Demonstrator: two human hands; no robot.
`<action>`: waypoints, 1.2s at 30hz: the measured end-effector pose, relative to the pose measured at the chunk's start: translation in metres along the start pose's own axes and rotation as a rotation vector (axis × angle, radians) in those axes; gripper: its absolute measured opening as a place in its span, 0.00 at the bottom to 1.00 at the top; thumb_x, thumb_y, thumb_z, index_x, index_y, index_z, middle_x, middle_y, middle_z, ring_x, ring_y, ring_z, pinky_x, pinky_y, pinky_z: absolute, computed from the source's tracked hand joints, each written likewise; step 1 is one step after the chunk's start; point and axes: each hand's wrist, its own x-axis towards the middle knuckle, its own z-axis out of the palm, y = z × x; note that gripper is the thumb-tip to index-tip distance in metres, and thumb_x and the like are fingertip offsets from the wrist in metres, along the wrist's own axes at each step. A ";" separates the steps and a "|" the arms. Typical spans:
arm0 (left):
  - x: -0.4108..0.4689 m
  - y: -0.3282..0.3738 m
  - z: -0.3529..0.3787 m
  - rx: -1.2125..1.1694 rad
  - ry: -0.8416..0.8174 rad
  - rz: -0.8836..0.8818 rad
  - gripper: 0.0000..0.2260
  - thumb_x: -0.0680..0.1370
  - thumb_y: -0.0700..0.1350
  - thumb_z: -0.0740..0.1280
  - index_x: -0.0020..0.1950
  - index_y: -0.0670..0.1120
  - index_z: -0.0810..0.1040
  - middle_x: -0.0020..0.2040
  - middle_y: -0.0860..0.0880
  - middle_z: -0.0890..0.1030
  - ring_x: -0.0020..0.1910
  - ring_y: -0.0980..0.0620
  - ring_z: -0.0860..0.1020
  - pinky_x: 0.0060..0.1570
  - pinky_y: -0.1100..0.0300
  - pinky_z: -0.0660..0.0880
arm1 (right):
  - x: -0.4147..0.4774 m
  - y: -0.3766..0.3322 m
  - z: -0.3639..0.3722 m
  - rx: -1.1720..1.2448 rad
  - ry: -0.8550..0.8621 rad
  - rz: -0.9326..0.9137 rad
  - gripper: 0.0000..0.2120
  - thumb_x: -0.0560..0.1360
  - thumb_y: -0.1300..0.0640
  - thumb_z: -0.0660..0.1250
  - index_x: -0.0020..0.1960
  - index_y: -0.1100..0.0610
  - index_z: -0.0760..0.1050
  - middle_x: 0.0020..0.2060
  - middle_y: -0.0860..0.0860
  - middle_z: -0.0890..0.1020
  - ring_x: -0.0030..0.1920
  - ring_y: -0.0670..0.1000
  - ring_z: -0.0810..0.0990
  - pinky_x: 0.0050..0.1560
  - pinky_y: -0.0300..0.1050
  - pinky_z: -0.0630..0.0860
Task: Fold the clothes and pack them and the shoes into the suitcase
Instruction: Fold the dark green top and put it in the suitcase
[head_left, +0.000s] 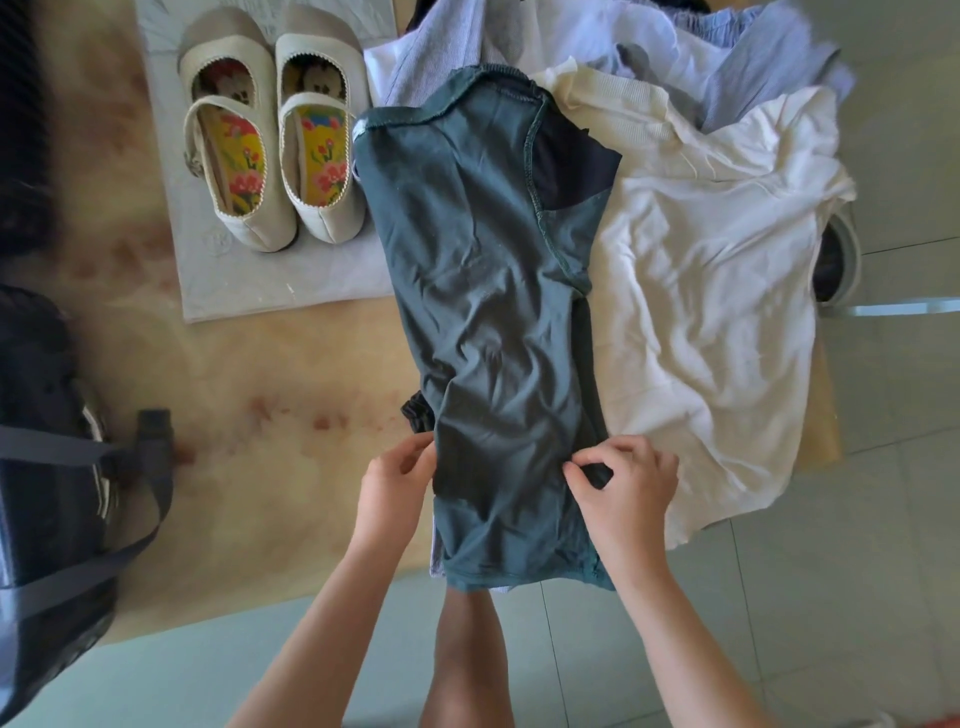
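A dark green sleeveless top (493, 322) lies lengthwise on the table, its hem hanging over the near edge. My left hand (397, 480) pinches its left side near the hem. My right hand (623, 480) pinches its right side at the same height. A pair of cream shoes (270, 150) with flowered insoles stands at the far left on a grey cloth (270, 286). A cream top (711, 291) lies to the right of the green one, with a pale blue striped garment (727, 57) behind. A dark suitcase (47, 467) with grey straps lies at the left edge.
The wooden table (260, 395) has bare surface between the suitcase and the green top. Its near edge runs just below my hands, with pale floor tiles (857, 571) beyond. A round dark object (836, 260) shows by the table's right edge.
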 end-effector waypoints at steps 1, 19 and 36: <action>-0.002 0.000 0.001 -0.030 -0.009 0.005 0.09 0.79 0.41 0.63 0.48 0.54 0.80 0.36 0.61 0.82 0.34 0.70 0.77 0.32 0.76 0.69 | 0.000 0.000 -0.001 0.036 0.019 -0.001 0.08 0.65 0.60 0.78 0.37 0.52 0.80 0.42 0.49 0.77 0.47 0.57 0.69 0.49 0.40 0.59; -0.010 -0.017 0.002 -0.438 0.121 -0.199 0.04 0.80 0.39 0.64 0.47 0.43 0.78 0.42 0.46 0.82 0.42 0.51 0.81 0.42 0.62 0.79 | 0.002 0.022 -0.034 0.355 -0.187 0.321 0.10 0.72 0.55 0.73 0.50 0.49 0.75 0.37 0.47 0.82 0.42 0.49 0.81 0.46 0.48 0.76; 0.031 0.016 0.013 -0.236 0.340 -0.118 0.05 0.78 0.46 0.67 0.42 0.49 0.75 0.44 0.48 0.81 0.41 0.51 0.77 0.48 0.53 0.75 | 0.117 -0.043 0.011 0.369 -0.010 0.180 0.09 0.70 0.50 0.73 0.38 0.55 0.77 0.29 0.47 0.76 0.34 0.49 0.75 0.42 0.49 0.72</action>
